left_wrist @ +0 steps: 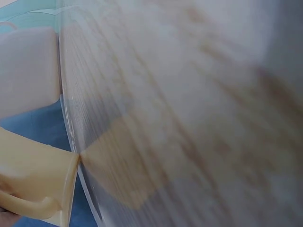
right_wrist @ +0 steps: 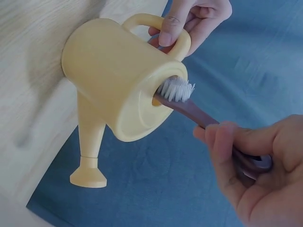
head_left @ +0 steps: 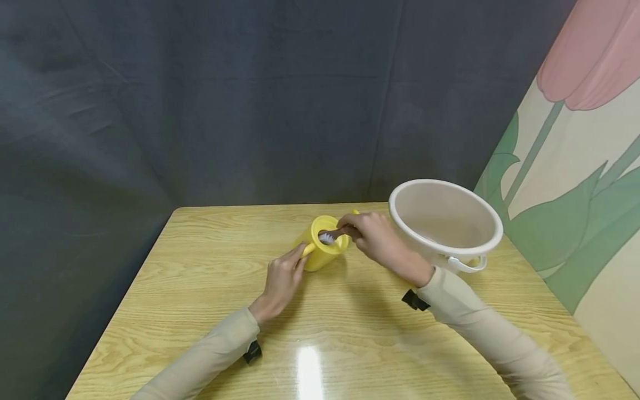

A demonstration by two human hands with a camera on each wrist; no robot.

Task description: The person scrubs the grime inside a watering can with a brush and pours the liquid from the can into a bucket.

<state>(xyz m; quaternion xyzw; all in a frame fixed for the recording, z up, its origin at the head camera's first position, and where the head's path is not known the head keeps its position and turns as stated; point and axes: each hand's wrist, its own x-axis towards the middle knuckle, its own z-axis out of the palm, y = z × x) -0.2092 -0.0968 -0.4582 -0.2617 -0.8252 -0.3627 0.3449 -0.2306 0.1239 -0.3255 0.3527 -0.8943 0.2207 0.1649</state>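
A yellow watering can (head_left: 322,260) is on the wooden table, its top opening tilted toward the person; in the left wrist view the can's (left_wrist: 35,163) base edge meets the tabletop. My left hand (head_left: 281,278) grips the can's looped handle (right_wrist: 142,19). In my right hand (head_left: 381,238) is a brown-handled brush (right_wrist: 191,112), held by its handle. Its white bristles (right_wrist: 176,90) lie at the mouth of the can, and part of the brush head is hidden inside the rim. The spout (right_wrist: 90,137) points away from the left hand.
A white bucket (head_left: 440,214) with a white handle (head_left: 467,266) stands at the right rear of the table (head_left: 210,289), close to the right forearm. Behind the table hangs a dark curtain (head_left: 225,100). A wall painted with tulips (head_left: 575,183) borders the right side.
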